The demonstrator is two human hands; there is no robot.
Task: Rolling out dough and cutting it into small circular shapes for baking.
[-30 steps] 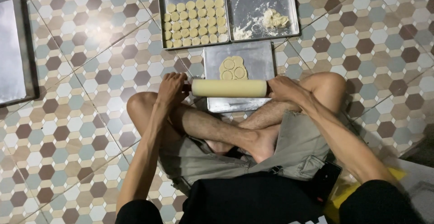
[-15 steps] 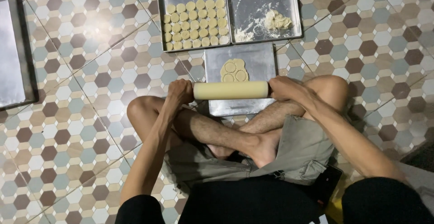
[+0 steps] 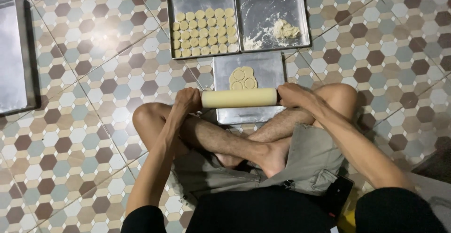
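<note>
The left hand (image 3: 188, 100) is curled closed around the left end of a pale rolling pin (image 3: 239, 98), and the right hand (image 3: 292, 95) grips the right end the same way. The pin lies crosswise over a metal tray (image 3: 270, 71) on the tiled floor (image 3: 84, 73), just near of a flattened dough piece (image 3: 242, 78) marked with round cuts.
</note>
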